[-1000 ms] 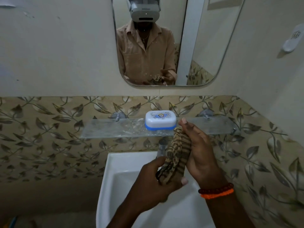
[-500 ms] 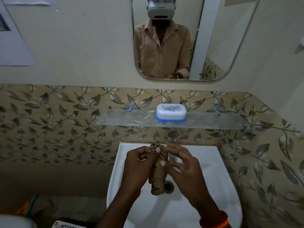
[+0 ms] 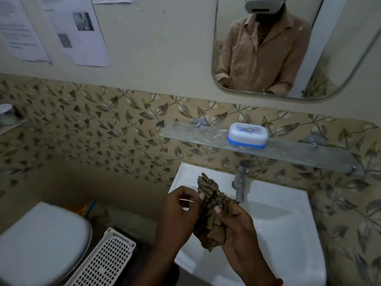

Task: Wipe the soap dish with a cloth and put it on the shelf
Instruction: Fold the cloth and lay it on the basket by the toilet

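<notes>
A white soap dish with a blue base [image 3: 247,135] sits closed on the glass shelf [image 3: 305,154] above the basin. Well below it, over the basin's left side, both my hands hold a brown striped cloth [image 3: 211,211], bunched and hanging. My left hand [image 3: 181,211] pinches its left edge with thumb and fingers. My right hand [image 3: 233,226] grips it from the right, thumb on top. Neither hand touches the soap dish.
A white basin [image 3: 288,234] with a metal tap [image 3: 239,184] lies under the shelf. A mirror [image 3: 288,48] hangs above. A toilet lid [image 3: 41,240] and a white perforated basket [image 3: 107,259] stand at the lower left. Papers [image 3: 76,32] are stuck on the wall.
My right hand came down from beside the soap dish on the shelf to the cloth over the basin. The view has swung left, bringing the toilet and basket into sight.
</notes>
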`<state>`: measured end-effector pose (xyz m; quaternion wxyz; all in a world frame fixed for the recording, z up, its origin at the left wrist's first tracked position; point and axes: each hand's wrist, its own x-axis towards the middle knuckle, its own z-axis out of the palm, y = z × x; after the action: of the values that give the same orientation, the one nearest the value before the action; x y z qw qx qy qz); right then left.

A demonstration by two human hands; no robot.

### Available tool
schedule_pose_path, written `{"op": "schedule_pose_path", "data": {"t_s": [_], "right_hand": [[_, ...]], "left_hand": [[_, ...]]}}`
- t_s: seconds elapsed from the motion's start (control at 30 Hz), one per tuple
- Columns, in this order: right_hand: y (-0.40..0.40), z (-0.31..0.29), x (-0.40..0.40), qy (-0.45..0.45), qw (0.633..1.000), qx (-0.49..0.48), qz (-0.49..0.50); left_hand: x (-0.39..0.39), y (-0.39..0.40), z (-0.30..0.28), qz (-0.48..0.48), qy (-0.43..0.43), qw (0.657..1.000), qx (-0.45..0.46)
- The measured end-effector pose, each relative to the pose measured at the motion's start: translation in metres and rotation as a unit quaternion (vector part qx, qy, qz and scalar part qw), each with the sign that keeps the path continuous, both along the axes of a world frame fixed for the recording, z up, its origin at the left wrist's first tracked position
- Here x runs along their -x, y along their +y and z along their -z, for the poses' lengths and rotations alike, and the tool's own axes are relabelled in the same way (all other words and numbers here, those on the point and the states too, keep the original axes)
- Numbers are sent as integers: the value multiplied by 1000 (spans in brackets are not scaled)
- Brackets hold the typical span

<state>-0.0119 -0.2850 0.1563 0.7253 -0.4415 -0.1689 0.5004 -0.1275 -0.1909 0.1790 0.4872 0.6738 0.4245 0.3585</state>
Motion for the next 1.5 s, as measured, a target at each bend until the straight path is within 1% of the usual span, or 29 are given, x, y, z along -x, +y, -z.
{"op": "schedule_pose_path", "data": {"t_s": [0.07,0.17,0.23,0.33,0.4,0.43,0.47,0.53,0.57,0.63,0.7,0.73,0.77,0.83,0.9,0.97,1.03,1.1,1.2,1.3,1.37,1.43,1.5], "right_hand": [[-2,2,8,-19,1000,18,-6],[-6,1,18,-95,995,27,-31],[-8,0,22,-146,987,41,-54],[-7,1,23,-187,979,56,-66],[-4,0,26,-198,975,60,-82],[-2,-1,29,-194,975,59,-94],[1,0,31,-179,977,56,-104],[9,2,35,-113,984,56,-124],[15,5,38,-72,986,63,-137],[28,10,44,-1,982,75,-174],[41,11,55,48,965,78,-246],[48,13,60,59,952,80,-290],[56,14,65,57,936,78,-337],[74,19,78,29,903,64,-424],[95,26,94,-12,880,80,-468],[116,35,111,-39,864,108,-491],[139,52,130,-89,848,141,-503],[163,79,151,-149,837,189,-491],[198,120,176,-204,819,237,-481],[228,154,194,-176,791,242,-534],[248,179,203,-172,777,240,-555],[266,204,209,-217,765,232,-560],[281,231,216,-306,748,224,-545]], "left_hand": [[6,-7,2,-31,-9,998,54],[14,-16,3,-47,-6,992,118],[22,-21,7,-56,-6,991,120],[37,-26,13,-43,15,994,98],[50,-29,21,-62,31,994,80],[57,-31,23,-84,32,992,86],[63,-31,28,-106,18,988,115],[81,-29,33,-157,-81,964,198],[92,-29,32,-181,-139,943,241],[114,-26,29,-189,-251,896,314],[141,-26,30,-195,-341,842,371],[154,-27,33,-202,-375,818,386],[165,-28,33,-202,-401,801,396],[187,-27,42,-211,-401,788,416],[211,-25,50,-213,-386,783,439],[232,-19,60,-212,-358,789,451],[254,-14,77,-221,-330,802,446],[274,-6,103,-264,-286,826,409],[294,7,143,-327,-200,869,313],[311,22,184,-330,-118,905,241],[323,33,215,-312,-80,919,228],[331,43,247,-299,-26,928,222],[335,50,276,-295,-1,926,235]]}}
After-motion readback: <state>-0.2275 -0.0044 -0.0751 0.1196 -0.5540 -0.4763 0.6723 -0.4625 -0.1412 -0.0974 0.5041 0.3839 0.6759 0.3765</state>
